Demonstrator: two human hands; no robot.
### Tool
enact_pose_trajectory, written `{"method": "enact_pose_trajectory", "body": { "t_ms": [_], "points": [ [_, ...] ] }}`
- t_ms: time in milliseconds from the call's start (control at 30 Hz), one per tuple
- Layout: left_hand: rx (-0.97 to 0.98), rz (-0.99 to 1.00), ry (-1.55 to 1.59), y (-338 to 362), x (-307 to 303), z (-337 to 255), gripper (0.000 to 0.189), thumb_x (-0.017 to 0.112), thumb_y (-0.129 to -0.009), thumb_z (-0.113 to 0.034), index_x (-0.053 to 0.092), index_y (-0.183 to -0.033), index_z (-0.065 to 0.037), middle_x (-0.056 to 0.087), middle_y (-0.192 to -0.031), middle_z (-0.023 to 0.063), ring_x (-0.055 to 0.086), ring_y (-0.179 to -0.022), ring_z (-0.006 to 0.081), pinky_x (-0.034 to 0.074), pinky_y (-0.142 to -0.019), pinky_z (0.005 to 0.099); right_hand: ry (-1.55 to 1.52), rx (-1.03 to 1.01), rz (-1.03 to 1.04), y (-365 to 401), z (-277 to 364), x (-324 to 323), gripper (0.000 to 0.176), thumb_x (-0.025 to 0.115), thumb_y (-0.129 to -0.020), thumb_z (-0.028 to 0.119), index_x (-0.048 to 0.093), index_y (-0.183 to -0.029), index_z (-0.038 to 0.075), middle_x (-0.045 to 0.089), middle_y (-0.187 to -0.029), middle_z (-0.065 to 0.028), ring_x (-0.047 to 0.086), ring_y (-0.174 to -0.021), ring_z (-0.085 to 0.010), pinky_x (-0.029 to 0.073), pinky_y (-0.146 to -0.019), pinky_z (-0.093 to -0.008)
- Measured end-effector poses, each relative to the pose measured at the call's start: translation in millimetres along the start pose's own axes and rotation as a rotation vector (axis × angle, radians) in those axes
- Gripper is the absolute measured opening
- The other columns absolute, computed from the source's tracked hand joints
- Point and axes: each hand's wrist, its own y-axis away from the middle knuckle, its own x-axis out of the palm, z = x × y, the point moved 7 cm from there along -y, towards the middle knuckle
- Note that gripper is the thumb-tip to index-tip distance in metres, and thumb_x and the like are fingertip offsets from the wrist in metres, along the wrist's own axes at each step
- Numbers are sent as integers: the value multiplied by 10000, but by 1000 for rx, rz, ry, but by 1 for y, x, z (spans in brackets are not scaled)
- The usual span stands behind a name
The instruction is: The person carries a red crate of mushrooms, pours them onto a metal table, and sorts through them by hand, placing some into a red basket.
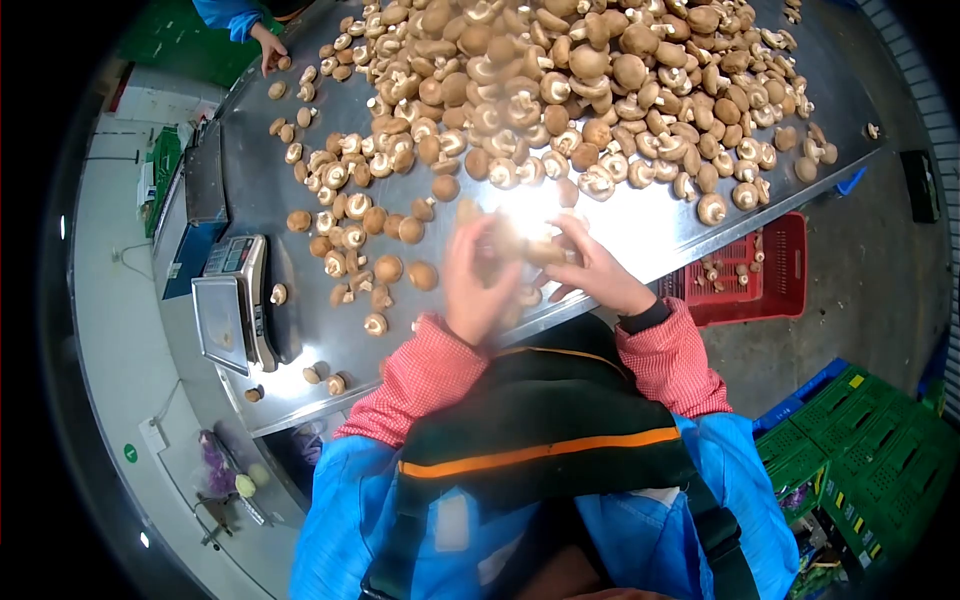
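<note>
My left hand (480,280) is over the near edge of the metal table, curled around what looks like a brown mushroom, though motion and glare smear the view. Close beside it, my right hand (597,270) has its thumb and fingers closed on a pale-stemmed mushroom (545,252). A bright reflection lies just behind the hands. Beyond them spreads a big heap of brown-capped mushrooms (630,72). Several loose mushrooms (388,268) lie to the left of my left hand.
A scale (232,305) stands at the table's left side. Under the right edge of the metal table (690,238) sits a red crate (785,285) with a few mushrooms. Green crates (860,440) are stacked at lower right. Another person's hand (268,48) touches a mushroom at upper left.
</note>
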Motion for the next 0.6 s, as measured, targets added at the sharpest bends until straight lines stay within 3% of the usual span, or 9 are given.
{"method": "enact_pose_trajectory", "body": {
  "t_ms": [67, 100, 200, 233, 333, 433, 500, 533, 600],
  "points": [
    [188, 148, -242, 8, 16, -19, 592, 773, -787, -62, 559, -1339, -34, 619, -1178, 102, 609, -1058, 239, 489, -907, 325, -423, 163, 115, 5, -11, 4, 616, 627, -991, 288, 330, -1477, 52, 585, -1228, -140, 709, -985, -262, 642, -724, -326],
    [248, 201, -288, 12, 27, -32, 631, 808, -743, -92, 572, -1325, -29, 624, -1169, 138, 606, -1065, 316, 491, -918, 373, -564, 217, 125, 10, -20, 5, 608, 615, -998, 307, 336, -1474, 50, 589, -1221, -141, 708, -976, -259, 644, -719, -330],
    [298, 294, -273, 2, 50, -47, 661, 822, -728, -113, 568, -1334, -36, 630, -1178, 158, 601, -1071, 350, 491, -927, 413, -649, 224, 61, 22, -28, -2, 676, 649, -948, 444, 410, -1434, 39, 615, -1181, -119, 677, -955, -207, 607, -745, -312],
    [316, 350, -234, -3, 55, -51, 666, 822, -732, -138, 567, -1340, -41, 633, -1183, 162, 606, -1062, 354, 489, -927, 407, -689, 207, 11, 31, -24, -10, 635, 663, -935, 409, 461, -1403, 30, 625, -1170, -96, 652, -984, -181, 575, -799, -302],
    [440, 499, -21, -23, 72, -73, 601, 800, -823, -219, 571, -1359, -73, 646, -1095, 133, 612, -1000, 331, 486, -881, 398, -679, 180, -69, 56, -13, -38, 678, 680, -897, 420, 484, -1403, 13, 646, -1160, -94, 647, -848, -162, 552, -674, -278],
    [558, 572, -77, -32, 110, -63, 463, 780, -778, -127, 654, -1219, -66, 667, -1079, 142, 612, -1006, 350, 492, -873, 410, -540, 185, -138, 93, -5, -68, 706, 680, -892, 406, 457, -1454, 41, 653, -1147, -117, 659, -822, -184, 546, -645, -274],
    [591, 559, -98, -38, 137, -61, 388, 759, -787, -104, 670, -1163, -66, 669, -1041, 141, 611, -998, 349, 489, -864, 421, -399, 259, -198, 125, -12, -92, 675, 664, -903, 359, 451, -1482, 85, 650, -1160, -131, 672, -823, -201, 546, -630, -282],
    [611, 556, -106, -43, 148, -59, 351, 749, -792, -92, 678, -1134, -67, 670, -1022, 141, 611, -994, 348, 487, -860, 427, -418, 315, -370, 144, -14, -110, 578, 638, -917, 325, 515, -1419, 66, 667, -1122, -119, 670, -802, -196, 545, -610, -282],
    [712, 251, -81, -71, 146, -54, 367, 778, -803, -107, 671, -1153, -81, 630, -1020, 111, 587, -973, 315, 471, -839, 413, -462, 208, -461, 182, -16, -146, 397, 604, -932, 304, 619, -1233, 47, 685, -955, -95, 660, -766, -171, 542, -580, -271]
  ]
}}
